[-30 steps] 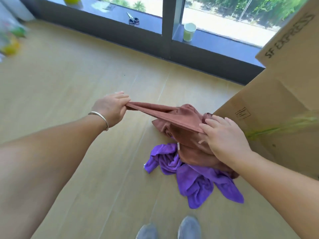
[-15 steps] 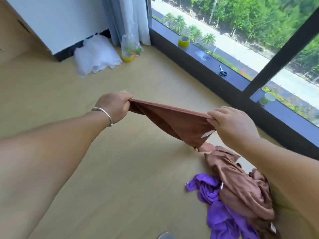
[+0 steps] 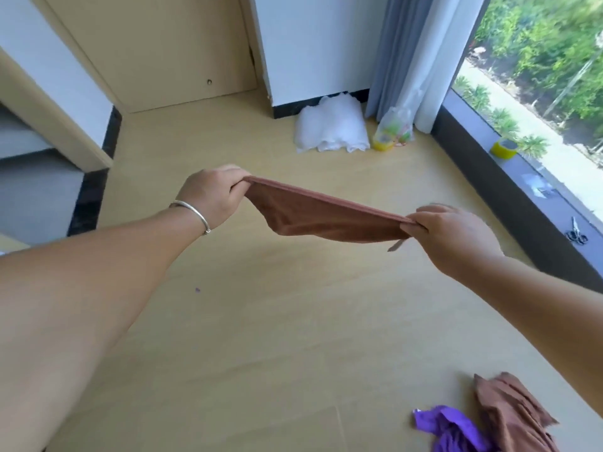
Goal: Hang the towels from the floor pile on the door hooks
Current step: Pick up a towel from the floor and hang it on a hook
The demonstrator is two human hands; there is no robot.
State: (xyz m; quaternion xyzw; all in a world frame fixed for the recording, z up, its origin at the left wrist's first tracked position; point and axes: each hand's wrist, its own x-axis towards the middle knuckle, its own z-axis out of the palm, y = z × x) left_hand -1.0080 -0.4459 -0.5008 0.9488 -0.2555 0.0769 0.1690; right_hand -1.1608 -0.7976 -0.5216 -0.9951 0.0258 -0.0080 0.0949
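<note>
Home interior, looks like a sparsely furnished room or apartment.
Light wood-look floor (image 3: 261, 321), white walls with dark skirting, wooden door (image 3: 156, 44) upper left. Floor-to-ceiling window (image 3: 538, 76) on right edge, trees and a road outside, grey and white curtains (image 3: 408, 53) upper right. Tape roll (image 3: 504, 147) and scissors (image 3: 576, 231) on sill, white bundle (image 3: 329, 128) by wall, towels (image 3: 509, 419) on floor lower right.

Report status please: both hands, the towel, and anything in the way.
Left hand and right hand each pinch an end of the brown towel, stretched clear of the floor. Door hooks not in view. Path to door looks open.
</note>
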